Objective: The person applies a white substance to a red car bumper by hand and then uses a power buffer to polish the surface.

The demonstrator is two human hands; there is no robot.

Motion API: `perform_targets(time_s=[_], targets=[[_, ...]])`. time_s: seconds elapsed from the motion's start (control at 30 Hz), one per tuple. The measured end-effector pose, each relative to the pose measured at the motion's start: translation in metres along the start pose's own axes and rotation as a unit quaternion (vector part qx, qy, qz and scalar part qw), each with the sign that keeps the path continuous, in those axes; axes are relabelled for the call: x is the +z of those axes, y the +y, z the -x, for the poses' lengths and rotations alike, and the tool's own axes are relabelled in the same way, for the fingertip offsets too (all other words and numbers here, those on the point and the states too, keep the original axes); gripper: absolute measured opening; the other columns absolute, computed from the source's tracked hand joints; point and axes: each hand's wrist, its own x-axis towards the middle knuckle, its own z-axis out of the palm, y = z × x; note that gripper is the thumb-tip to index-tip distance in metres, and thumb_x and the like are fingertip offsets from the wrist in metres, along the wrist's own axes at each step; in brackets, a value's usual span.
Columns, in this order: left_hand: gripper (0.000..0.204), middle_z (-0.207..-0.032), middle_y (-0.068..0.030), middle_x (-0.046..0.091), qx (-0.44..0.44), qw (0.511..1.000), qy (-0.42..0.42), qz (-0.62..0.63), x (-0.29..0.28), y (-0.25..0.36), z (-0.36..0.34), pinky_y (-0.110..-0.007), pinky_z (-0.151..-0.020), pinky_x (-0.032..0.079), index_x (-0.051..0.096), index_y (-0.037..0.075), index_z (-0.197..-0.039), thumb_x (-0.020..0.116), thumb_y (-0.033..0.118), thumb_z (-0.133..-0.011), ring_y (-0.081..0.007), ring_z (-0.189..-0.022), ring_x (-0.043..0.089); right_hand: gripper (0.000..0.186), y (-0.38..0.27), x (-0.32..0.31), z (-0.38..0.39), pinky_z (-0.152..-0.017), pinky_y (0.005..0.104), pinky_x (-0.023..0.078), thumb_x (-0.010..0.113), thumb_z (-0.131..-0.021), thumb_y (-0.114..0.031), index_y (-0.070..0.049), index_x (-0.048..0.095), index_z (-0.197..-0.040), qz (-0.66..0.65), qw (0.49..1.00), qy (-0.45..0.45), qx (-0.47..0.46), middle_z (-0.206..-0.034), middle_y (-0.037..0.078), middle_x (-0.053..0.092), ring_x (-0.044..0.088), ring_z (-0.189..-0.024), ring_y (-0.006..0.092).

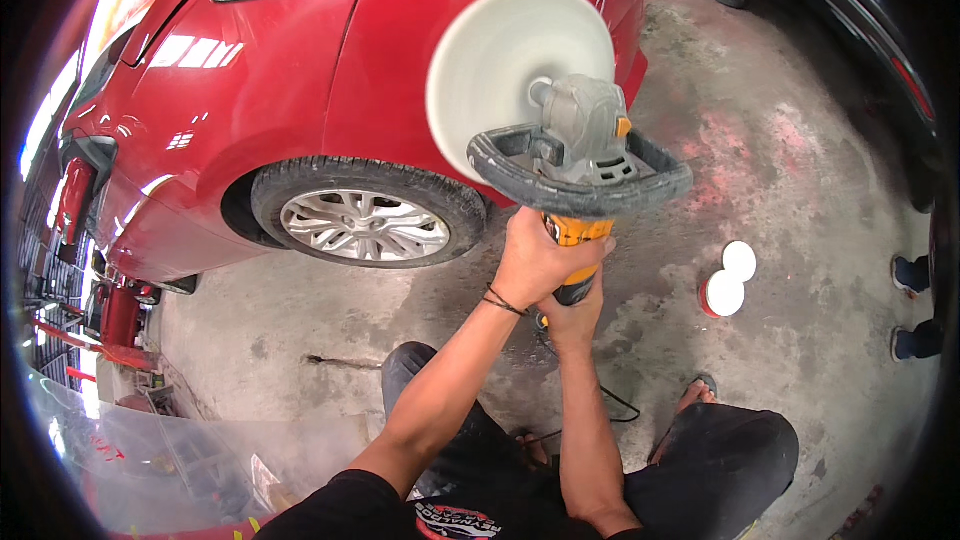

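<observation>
Both hands grip the polisher (575,155) by its yellow body — left hand (540,260) above, right hand (572,318) below. Its white pad (505,70) faces the red car (300,90), above the concrete floor (780,140) — two round pads (728,280) lie there.

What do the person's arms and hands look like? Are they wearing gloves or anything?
No gloves: both hands are bare. The left hand has a thin dark cord bracelet around its wrist. The right hand has nothing on that I can see. Both forearms are uncovered up past the elbows, and a black short-sleeved shirt with a printed badge on the chest shows at the bottom.
</observation>
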Motion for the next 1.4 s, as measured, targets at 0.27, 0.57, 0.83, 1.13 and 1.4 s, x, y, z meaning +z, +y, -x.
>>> perform_targets(time_s=[0.27,0.57,0.83,1.13,1.4], targets=[[0.053,-0.127,-0.013,0.075,0.045,0.977,0.12,0.171,0.014,0.016,0.029,-0.04,-0.099,0.061,0.067,-0.004,-0.135,0.088,0.008,-0.088,-0.0228,-0.113,0.074,0.097,-0.075,-0.029,-0.014,-0.103,0.0391,0.058,0.104,-0.063,-0.023,-0.002,0.059,-0.146,0.192,0.978,-0.082,-0.003,-0.126,0.013,0.077,0.072,-0.116,0.0215],[0.056,-0.122,-0.0127,0.075,0.051,0.984,0.104,0.133,0.079,0.047,-0.021,-0.04,-0.095,0.063,0.06,-0.004,-0.137,0.087,0.005,-0.088,-0.0213,-0.108,0.075,0.085,-0.101,-0.071,-0.052,-0.094,0.0352,0.058,0.1,-0.066,-0.014,-0.002,0.062,-0.141,0.122,0.991,-0.046,-0.023,-0.118,0.009,0.077,0.072,-0.106,0.0177],[0.068,-0.12,-0.0115,0.078,-0.016,0.985,0.093,0.148,0.13,0.038,-0.07,-0.038,-0.092,0.063,0.056,-0.002,-0.138,0.092,0.013,-0.083,-0.0183,-0.106,0.076,0.073,-0.104,-0.102,-0.078,-0.058,0.025,0.047,0.096,-0.071,-0.011,-0.001,0.063,-0.136,0.064,0.992,0.012,0.105,-0.102,0.004,0.074,0.064,-0.071,0.0103],[0.064,-0.129,-0.0119,0.073,0.056,0.975,0.117,0.182,0.064,0.063,-0.019,-0.038,-0.097,0.063,0.059,-0.002,-0.141,0.09,0.009,-0.086,-0.0204,-0.112,0.074,0.087,-0.135,-0.052,-0.052,-0.1,0.0359,0.057,0.101,-0.066,-0.018,-0.001,0.061,-0.141,0.161,0.983,-0.084,-0.012,-0.123,0.008,0.075,0.071,-0.111,0.0186],[0.056,-0.127,-0.0186,0.073,0.035,0.957,0.152,0.244,0.018,0.018,0.033,-0.046,-0.099,0.064,0.062,-0.005,-0.139,0.082,0.009,-0.088,-0.0308,-0.114,0.075,0.097,-0.083,-0.035,-0.024,-0.097,0.0382,0.062,0.1,-0.063,-0.022,0.0,0.058,-0.147,0.242,0.962,-0.12,-0.031,-0.116,0.017,0.081,0.079,-0.11,0.0221]])
